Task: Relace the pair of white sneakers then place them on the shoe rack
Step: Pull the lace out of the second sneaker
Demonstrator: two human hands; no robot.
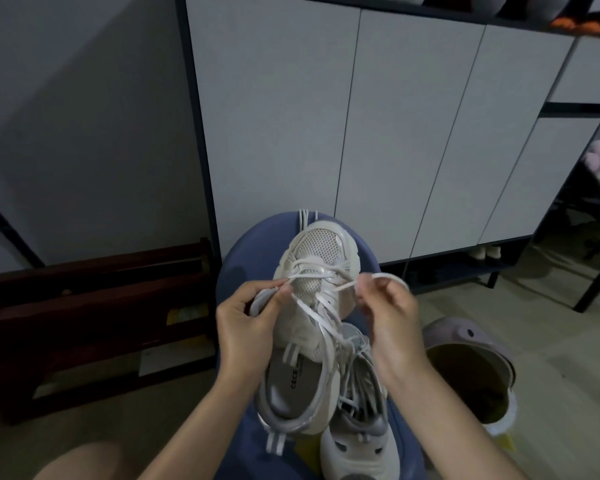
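White mesh sneaker (312,306) sits betw. both hands, toe pointing away from the person, resting on a blue round stool (243,258). Left hand (246,323) is at the shoe's left side near the lower eyelets — fingers curled, thumb and forefinger pinching a lace (321,318) strand where it crosses the tongue. Right hand (392,317) is at the shoe's right side, slightly apart from the upper, fingers curled round another stretch of the same lace, w/ a loop arcing over its knuckles. Loose lace runs diagonally from the left fingertips down toward the heel, under the right wrist. Second sneaker (357,403) lies below the right forearm, partly under the first one, heel toward the person, laces slack. A few spare strands hang over the stool's far edge, beyond both hands. Right of the right arm, on the floor — a pale clog (471,368). Left of the left arm, a dark wooden rack (94,317) low against the wall. Beyond the hands, white cabinet doors (343,116).
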